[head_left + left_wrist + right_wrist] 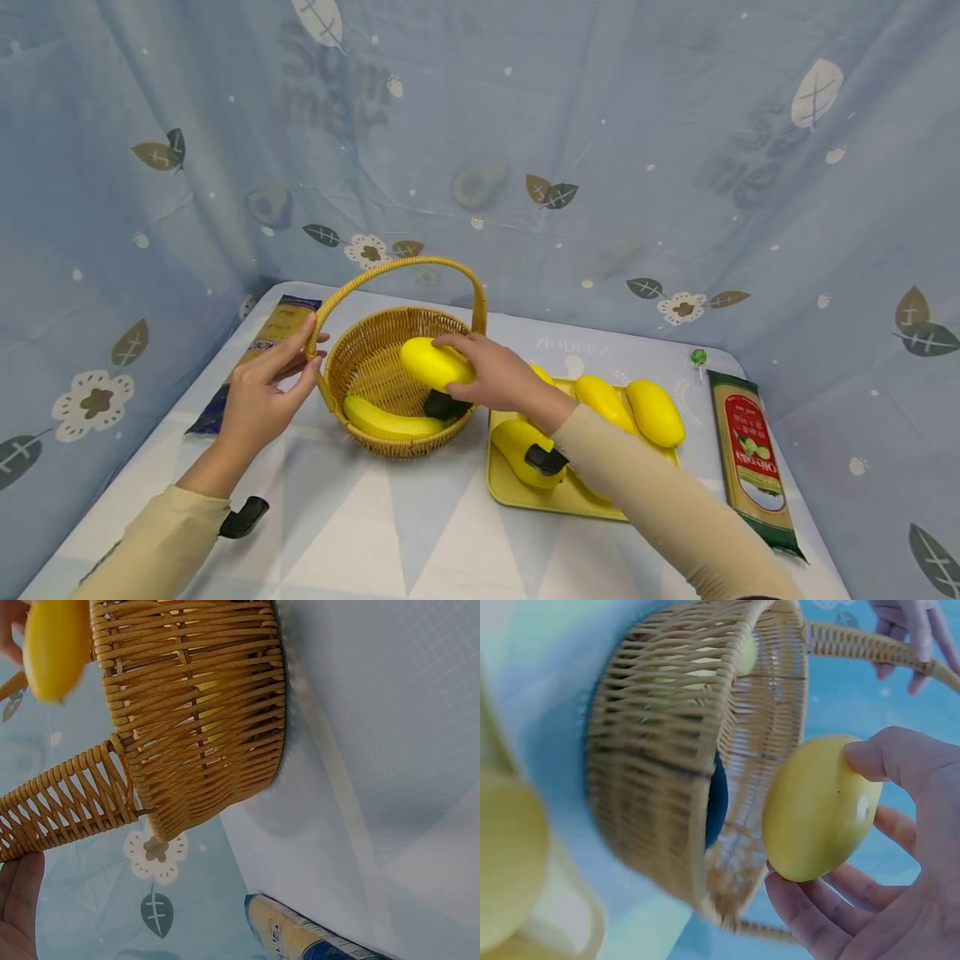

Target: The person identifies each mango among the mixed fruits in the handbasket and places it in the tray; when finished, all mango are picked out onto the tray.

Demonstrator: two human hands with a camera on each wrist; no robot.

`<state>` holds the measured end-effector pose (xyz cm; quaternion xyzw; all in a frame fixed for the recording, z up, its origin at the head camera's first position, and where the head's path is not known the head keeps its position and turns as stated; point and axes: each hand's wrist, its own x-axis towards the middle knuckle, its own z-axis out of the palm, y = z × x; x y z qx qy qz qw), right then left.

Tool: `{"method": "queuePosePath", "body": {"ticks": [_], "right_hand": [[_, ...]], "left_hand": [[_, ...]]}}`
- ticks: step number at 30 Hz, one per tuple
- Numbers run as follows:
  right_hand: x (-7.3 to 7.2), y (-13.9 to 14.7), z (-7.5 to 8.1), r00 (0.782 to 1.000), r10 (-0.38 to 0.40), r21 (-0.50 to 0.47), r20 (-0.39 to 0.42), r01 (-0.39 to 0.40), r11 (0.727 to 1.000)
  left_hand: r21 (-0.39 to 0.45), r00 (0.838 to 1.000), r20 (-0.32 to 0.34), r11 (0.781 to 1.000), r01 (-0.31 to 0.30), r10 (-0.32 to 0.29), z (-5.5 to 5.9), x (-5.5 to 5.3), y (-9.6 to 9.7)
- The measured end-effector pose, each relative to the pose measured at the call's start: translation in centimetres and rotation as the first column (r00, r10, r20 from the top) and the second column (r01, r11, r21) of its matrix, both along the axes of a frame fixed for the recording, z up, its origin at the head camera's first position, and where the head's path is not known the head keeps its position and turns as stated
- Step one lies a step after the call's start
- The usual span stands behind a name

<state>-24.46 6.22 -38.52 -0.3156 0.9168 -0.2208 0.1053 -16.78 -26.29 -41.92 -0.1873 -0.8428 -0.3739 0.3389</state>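
A tan wicker basket (371, 350) with a tall arched handle stands left of centre. My left hand (258, 400) pinches the left side of that handle (408, 262) between thumb and fingers. Over the basket's opening, my right hand (498, 371) holds a smooth yellow mango (427, 362), thumb on one side and fingers on the other, as the right wrist view shows. Inside the basket lie a yellow banana (390, 423) and a dark rounded fruit (445, 405), partly hidden beneath the mango and the basket's rim.
Right of the basket, a yellow tray (525, 497) carries several yellow fruits (655, 412), partly covered by my right forearm. A green-and-gold packet (753, 462) lies at the far right, near a small green lollipop (699, 358). Behind my left hand is a blue-and-gold packet (281, 321).
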Motion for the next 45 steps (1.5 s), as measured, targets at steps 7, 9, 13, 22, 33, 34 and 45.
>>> {"method": "queuePosePath", "body": {"ticks": [7,9,13,22,33,34,45], "right_hand": [[2.8,6.5,0.9,0.995,-0.102,-0.044,0.005,0.102,0.994],[3.6,8.4,0.9,0.991,-0.137,-0.047,0.007,0.137,0.989],[5.2,12.3,0.5,0.981,-0.194,-0.056,-0.014,0.193,0.980],[8.8,19.5,-1.0,0.943,-0.331,-0.018,-0.037,0.330,0.944],[11.4,25.4,-3.3,0.852,-0.519,0.094,0.077,0.512,0.854],[11.5,25.8,-3.5,0.842,-0.531,0.107,0.095,0.522,0.846],[12.4,27.5,-6.5,0.797,-0.592,0.181,0.120,0.568,0.803]], "left_hand": [[-0.009,1.000,0.017,1.000,-0.002,0.002,-0.2,0.0,-0.2],[-0.006,1.000,0.017,1.000,0.001,-0.001,-0.3,0.0,-0.2],[0.006,1.000,0.014,1.000,0.005,-0.005,-0.3,-0.1,-0.1],[0.030,1.000,-0.014,0.999,0.016,-0.016,-0.1,0.0,0.1],[0.021,1.000,-0.006,1.000,0.004,-0.004,0.0,0.0,0.1],[0.019,1.000,-0.007,1.000,0.001,-0.001,0.0,0.0,0.1],[0.023,1.000,-0.014,1.000,0.010,-0.010,-0.1,-0.1,0.2]]}}
